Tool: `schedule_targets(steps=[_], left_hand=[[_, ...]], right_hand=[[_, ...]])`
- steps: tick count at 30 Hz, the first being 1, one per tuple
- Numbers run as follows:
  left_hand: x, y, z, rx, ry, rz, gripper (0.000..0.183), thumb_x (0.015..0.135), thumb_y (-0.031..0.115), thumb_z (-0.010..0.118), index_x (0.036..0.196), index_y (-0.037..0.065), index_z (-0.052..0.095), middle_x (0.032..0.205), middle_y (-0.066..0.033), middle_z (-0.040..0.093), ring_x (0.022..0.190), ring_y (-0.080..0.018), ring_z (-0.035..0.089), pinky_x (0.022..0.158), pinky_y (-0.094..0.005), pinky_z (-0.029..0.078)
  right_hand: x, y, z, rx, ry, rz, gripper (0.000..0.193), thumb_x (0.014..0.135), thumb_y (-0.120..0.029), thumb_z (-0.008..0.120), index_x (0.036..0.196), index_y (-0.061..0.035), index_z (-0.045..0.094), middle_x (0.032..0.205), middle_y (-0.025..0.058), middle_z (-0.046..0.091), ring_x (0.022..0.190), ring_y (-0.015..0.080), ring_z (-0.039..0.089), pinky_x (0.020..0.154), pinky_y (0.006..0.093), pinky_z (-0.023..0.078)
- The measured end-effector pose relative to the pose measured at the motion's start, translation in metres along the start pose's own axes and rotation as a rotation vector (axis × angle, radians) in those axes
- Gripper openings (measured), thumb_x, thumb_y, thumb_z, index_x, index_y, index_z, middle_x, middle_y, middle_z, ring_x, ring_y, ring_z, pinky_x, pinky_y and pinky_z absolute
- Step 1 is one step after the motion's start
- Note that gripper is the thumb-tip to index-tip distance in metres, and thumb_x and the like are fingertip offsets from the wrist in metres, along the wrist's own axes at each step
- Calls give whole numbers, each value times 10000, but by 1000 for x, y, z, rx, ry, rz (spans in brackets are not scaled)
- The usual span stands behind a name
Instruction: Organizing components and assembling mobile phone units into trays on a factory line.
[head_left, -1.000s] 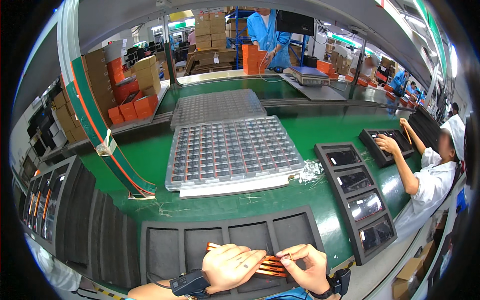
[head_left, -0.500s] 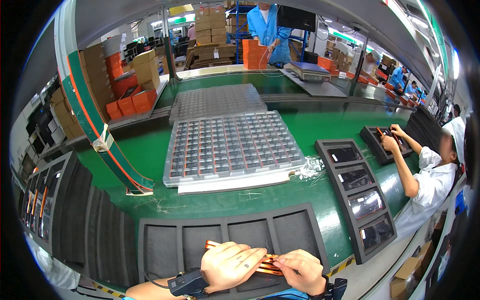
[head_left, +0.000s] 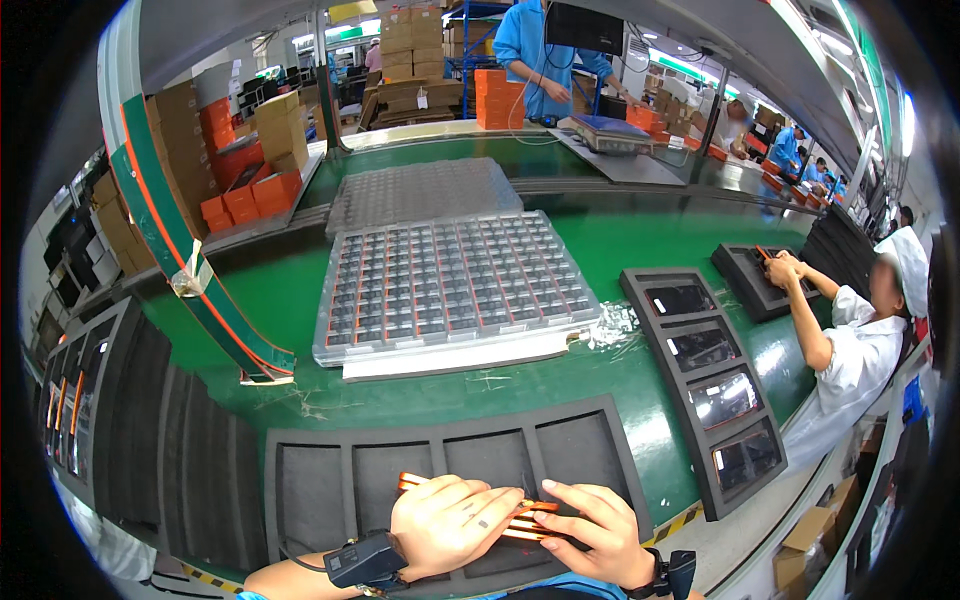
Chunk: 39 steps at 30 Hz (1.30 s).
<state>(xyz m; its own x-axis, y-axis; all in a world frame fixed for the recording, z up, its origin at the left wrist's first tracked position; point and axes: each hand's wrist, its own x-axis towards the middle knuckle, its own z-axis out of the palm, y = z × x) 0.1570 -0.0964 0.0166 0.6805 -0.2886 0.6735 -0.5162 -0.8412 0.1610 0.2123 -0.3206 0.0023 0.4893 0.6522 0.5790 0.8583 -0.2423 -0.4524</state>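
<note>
A black foam tray [head_left: 450, 430] with several long pockets lies on the green belt right in front of me. Thin orange flex strips [head_left: 520, 520] lie across its near edge. My left hand [head_left: 450, 520] presses flat on the strips, fingers spread, a black device strapped at the wrist. My right hand [head_left: 590, 525] touches the strips' right end with fingertips on them. Whether either hand grips the strips is not visible.
A clear blister tray [head_left: 450, 290] of small dark parts sits mid-belt, another [head_left: 420, 190] behind it. A black foam tray [head_left: 710, 380] holding flat screens lies at right. A person in white [head_left: 860, 340] works at another tray. Stacked black trays [head_left: 130, 420] stand at left.
The view has tilted slightly. My right hand has slid a little right along the orange strips; my left hand stays pressed on them.
</note>
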Motion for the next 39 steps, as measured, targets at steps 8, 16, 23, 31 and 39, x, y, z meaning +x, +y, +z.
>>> schedule_targets(steps=[8,16,23,31,39], left_hand=[[1,3,-3,-34,20,46,249,752,139,774,996,117,729,922,24,733,782,-130,679,708,-266,549],[-1,0,-3,-1,-6,40,236,774,145,728,1009,115,732,934,29,735,809,-130,677,731,-265,547],[-2,0,-4,7,8,31,241,771,156,737,1007,108,732,927,25,734,803,-129,678,726,-264,544],[0,2,-4,-16,-2,22,234,776,153,737,1003,95,729,912,16,733,785,-127,674,723,-262,541],[-1,0,0,-25,-19,18,227,790,158,741,1006,91,725,887,17,732,768,-125,669,708,-257,539]], right_hand=[[30,-9,3,150,140,-24,274,716,-29,816,977,-76,750,1061,81,710,874,208,684,733,313,543],[8,-17,7,254,374,279,225,689,23,832,869,-52,719,797,52,732,715,208,714,648,294,528],[8,-15,5,260,298,43,207,698,88,807,855,9,698,809,133,699,746,264,693,662,334,558],[2,-15,14,242,320,23,195,698,81,809,846,5,707,823,121,702,736,266,685,655,331,549],[-16,-18,7,-41,145,78,247,712,-205,822,918,-93,746,1133,139,665,1017,330,628,856,439,491]])
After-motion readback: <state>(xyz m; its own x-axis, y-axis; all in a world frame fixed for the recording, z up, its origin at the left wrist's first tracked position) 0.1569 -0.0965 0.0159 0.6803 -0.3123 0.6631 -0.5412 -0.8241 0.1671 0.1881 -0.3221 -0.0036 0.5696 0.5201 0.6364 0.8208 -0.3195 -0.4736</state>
